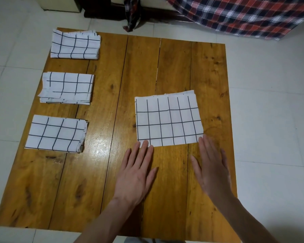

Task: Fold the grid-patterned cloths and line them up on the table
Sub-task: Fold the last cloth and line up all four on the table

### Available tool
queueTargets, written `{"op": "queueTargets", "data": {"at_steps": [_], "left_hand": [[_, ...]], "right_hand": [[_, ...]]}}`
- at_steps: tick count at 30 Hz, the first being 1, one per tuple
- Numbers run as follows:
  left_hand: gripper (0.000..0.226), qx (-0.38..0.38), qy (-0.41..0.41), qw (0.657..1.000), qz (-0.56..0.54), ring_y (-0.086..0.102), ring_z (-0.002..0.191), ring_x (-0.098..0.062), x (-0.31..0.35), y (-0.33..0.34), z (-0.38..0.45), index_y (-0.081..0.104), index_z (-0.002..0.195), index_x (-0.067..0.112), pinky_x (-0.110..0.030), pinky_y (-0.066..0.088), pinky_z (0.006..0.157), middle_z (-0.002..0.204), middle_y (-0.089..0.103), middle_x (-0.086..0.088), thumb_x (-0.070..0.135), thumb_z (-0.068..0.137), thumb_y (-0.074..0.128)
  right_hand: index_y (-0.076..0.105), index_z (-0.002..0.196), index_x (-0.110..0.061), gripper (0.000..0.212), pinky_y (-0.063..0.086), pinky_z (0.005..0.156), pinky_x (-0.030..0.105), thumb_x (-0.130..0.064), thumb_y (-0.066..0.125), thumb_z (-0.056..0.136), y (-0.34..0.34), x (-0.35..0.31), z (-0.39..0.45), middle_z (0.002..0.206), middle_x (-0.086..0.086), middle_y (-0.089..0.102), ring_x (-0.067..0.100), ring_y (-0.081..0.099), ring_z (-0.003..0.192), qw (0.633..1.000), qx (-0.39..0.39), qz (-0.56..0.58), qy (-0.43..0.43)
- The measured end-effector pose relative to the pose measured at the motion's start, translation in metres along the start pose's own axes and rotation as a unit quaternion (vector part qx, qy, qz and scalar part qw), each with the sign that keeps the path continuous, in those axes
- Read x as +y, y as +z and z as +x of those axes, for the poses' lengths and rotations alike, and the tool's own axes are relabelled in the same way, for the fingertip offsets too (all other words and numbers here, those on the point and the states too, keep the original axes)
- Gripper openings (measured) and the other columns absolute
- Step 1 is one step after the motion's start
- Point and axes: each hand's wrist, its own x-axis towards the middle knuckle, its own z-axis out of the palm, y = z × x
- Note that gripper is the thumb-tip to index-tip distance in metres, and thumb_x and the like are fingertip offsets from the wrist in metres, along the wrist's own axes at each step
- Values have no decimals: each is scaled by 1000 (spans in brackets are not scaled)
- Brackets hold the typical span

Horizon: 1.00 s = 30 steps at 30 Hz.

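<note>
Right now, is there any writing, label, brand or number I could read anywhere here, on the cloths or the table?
None: no word, number, label or brand shows anywhere.
The four folded cloths, such as the one by the hands, carry only dark grid lines.
The wooden table shows only grain and knots.
The plaid fabric behind bears only checks.

The table (102, 120) is wood, amber planks with dark knots and a glossy varnish that mirrors a light. The folded grid-patterned cloths (168, 120) are thin matt woven fabric, white with dark lines, frayed at some edges. The floor (270, 120) is smooth pale tile with a slight sheen. The plaid fabric (244, 14) looks soft and matt.
</note>
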Motion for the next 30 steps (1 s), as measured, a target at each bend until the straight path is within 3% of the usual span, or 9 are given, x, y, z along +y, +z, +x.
{"op": "queueTargets", "data": {"at_steps": [6,9,15,22,26,28,30], "left_hand": [[62,28,-2,999,-37,4,162,-22,0,-3,1,26,164,17,-50,15,129,173,20,-6,50,112,21],[60,49,-18,997,-65,10,161,-23,16,-8,6,36,160,12,-47,16,130,171,26,-10,47,112,28],[59,42,47,996,-70,21,159,-23,47,-10,33,29,162,13,-45,24,128,169,30,-8,45,113,26],[61,44,60,996,-47,22,158,-24,46,-3,35,27,163,14,-47,30,126,170,28,-8,45,112,26],[61,49,67,996,-41,23,158,-24,44,-3,34,27,163,15,-46,29,126,170,29,-7,47,112,28],[61,47,67,996,-39,23,158,-24,44,-4,34,27,163,15,-46,29,126,170,30,-7,48,112,29],[62,44,65,996,-38,24,158,-24,46,-5,32,29,163,15,-46,29,126,169,30,-7,49,111,28]], "right_hand": [[26,165,-22,73,22,127,51,-63,15,105,-1,-13,-23,174,-3,18,19,14,160,999,-25,4,48],[30,163,-23,70,26,125,52,-62,21,105,-3,-23,-26,171,-5,25,20,22,158,995,-10,52,82],[36,157,-25,60,38,112,51,-49,49,104,-21,-48,-2,154,2,48,27,42,140,941,67,202,263],[46,140,-22,55,37,107,47,-54,60,97,-34,-55,32,139,3,60,30,51,130,908,-6,246,338],[52,134,-18,51,41,103,48,-46,68,94,-34,-53,40,134,3,55,28,46,124,870,-16,318,375],[53,131,-19,47,50,90,42,-40,72,94,-35,-54,41,125,1,57,20,50,110,840,7,386,381],[50,124,-23,37,46,67,30,-30,73,95,-34,-55,39,105,-7,56,9,52,87,805,40,465,366]]}}
